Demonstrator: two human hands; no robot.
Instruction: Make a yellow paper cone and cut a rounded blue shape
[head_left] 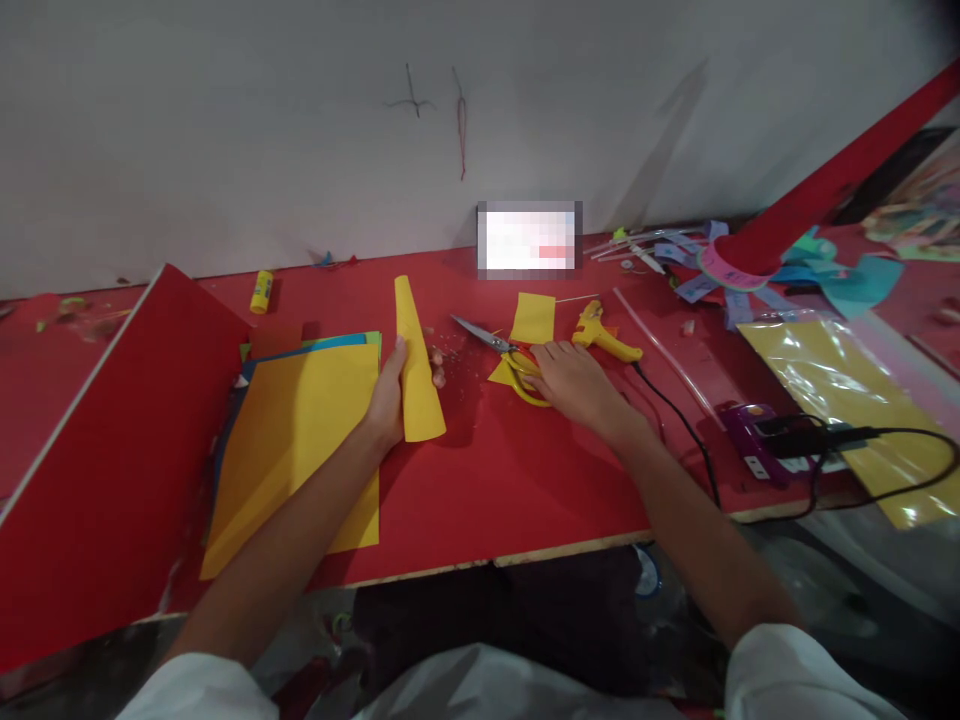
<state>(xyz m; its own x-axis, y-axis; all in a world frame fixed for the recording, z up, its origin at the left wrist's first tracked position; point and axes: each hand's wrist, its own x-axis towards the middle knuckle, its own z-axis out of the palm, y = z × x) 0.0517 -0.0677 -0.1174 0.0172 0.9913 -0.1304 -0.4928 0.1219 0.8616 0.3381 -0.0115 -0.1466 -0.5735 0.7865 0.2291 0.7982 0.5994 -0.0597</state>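
Note:
A yellow paper rolled into a narrow cone stands nearly upright in my left hand, whose fingers wrap round it from behind. My right hand is closed over the yellow handles of a pair of scissors, its fingertips partly hidden. The scissor blades point away to the left, towards the cone. Behind the scissors lies a small cut piece of yellow paper, and a further yellow scrap is partly under the handles. A yellow glue gun lies just beyond my right hand.
Yellow sheets lie stacked beside my left forearm, near an upright red board. A glue stick stands behind. To the right are a purple power strip, cords, a plastic-wrapped yellow pack and paper decorations. A blurred screen leans on the wall.

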